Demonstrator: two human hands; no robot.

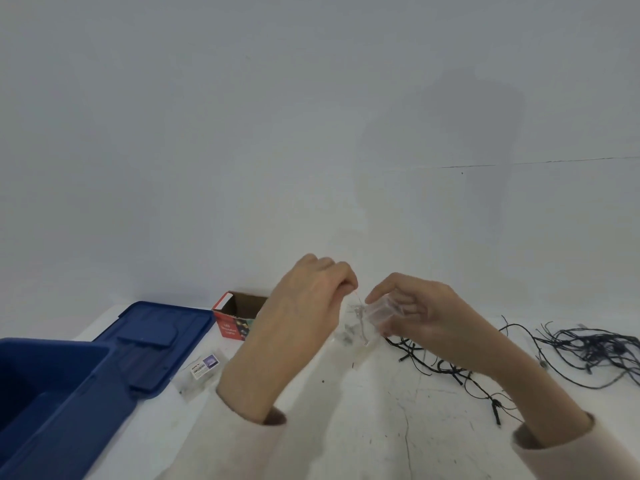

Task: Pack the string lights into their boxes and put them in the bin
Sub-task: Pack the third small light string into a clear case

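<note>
My right hand [420,315] grips a small clear plastic box [381,315] above the white table [346,427]. My left hand [311,303] pinches a thin clear-wire string light [358,318] that hangs between the hands at the box's mouth. An open red cardboard light box [235,318] stands behind my left wrist. A tangle of dark-wire string lights [571,351] lies on the table to the right. The blue bin [52,393] sits at the lower left, open at the top.
The bin's blue lid [156,341] lies flat beside the bin. A small clear packet with a printed label [204,367] rests between the lid and my left forearm. A plain wall rises right behind the table.
</note>
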